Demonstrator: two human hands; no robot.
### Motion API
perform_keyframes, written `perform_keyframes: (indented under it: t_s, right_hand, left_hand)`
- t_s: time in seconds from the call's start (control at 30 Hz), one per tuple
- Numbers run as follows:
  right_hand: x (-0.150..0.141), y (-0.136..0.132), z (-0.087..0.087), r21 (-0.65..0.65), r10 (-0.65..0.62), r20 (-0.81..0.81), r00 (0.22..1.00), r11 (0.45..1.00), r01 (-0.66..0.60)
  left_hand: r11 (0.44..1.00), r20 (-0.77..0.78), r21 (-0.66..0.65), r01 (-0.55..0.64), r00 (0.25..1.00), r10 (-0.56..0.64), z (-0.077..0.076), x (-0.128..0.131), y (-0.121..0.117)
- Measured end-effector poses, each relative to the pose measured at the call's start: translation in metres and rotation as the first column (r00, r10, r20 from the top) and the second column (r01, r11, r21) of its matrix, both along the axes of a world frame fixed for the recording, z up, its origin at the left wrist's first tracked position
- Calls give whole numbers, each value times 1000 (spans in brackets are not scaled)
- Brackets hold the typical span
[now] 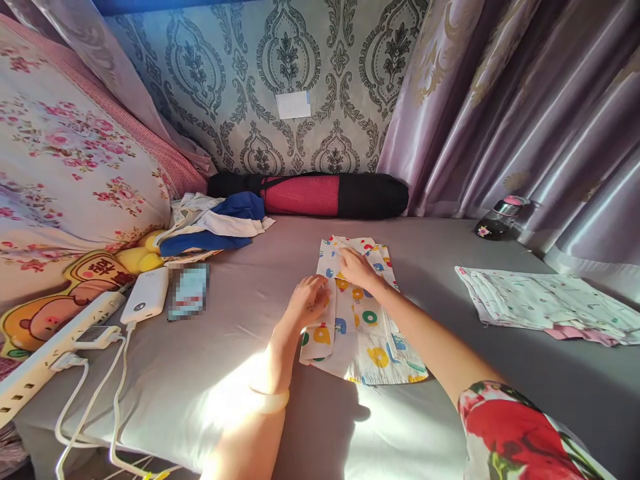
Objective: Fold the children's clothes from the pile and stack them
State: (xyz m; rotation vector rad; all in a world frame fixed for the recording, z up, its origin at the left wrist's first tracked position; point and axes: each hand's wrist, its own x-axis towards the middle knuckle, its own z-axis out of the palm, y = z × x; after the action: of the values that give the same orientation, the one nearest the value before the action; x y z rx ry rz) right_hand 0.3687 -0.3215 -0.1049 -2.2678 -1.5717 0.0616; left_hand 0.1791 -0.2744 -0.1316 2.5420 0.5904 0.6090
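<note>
A white garment point(350, 337) printed with blue, yellow, green and red figures lies on the grey bedsheet in front of me, its sides turned inward in long panels. My left hand point(309, 300) rests on its left panel, fingers reaching over the cloth and not closed on it. Farther up, my right hand point(356, 268) is closed near the top end, fingers bent together on the fabric; the fingertips are partly hidden. The rounded, wider end of the garment points toward me.
Folded pale printed cloths point(545, 300) lie at right, below a dark bottle point(500, 217). A black and red rolled bag point(305, 195) lines the wall. At left are crumpled clothes point(215, 223), a white power bank point(145, 295), a power strip point(65, 343) and cables.
</note>
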Motion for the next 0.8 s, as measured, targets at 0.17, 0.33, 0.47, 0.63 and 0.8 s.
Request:
perform_keyframes:
  t_s: [0.17,0.33,0.47,0.63,0.8]
  right_hand:
    - [-16,31,-20,-210,150,28,988,967,-141]
    - [-3,61,-30,-299,139,19,990,946,-127]
    - [0,80,-32,-262,97,71,993,962,-75]
    - [-5,87,-38,-133,-10,125,992,991,27]
    - [-5,86,-40,-92,-1,110,994,996,11]
  left_hand:
    - [998,-253,53,35,967,-20,-8,-2,-11]
    - [993,-351,121,6,936,37,-13,-2,-22]
    - [987,-380,162,7,923,56,-13,-2,-26]
    - [979,-344,202,-6,936,76,-17,-4,-30]
    - [996,-302,86,-29,952,54,-12,-1,-27]
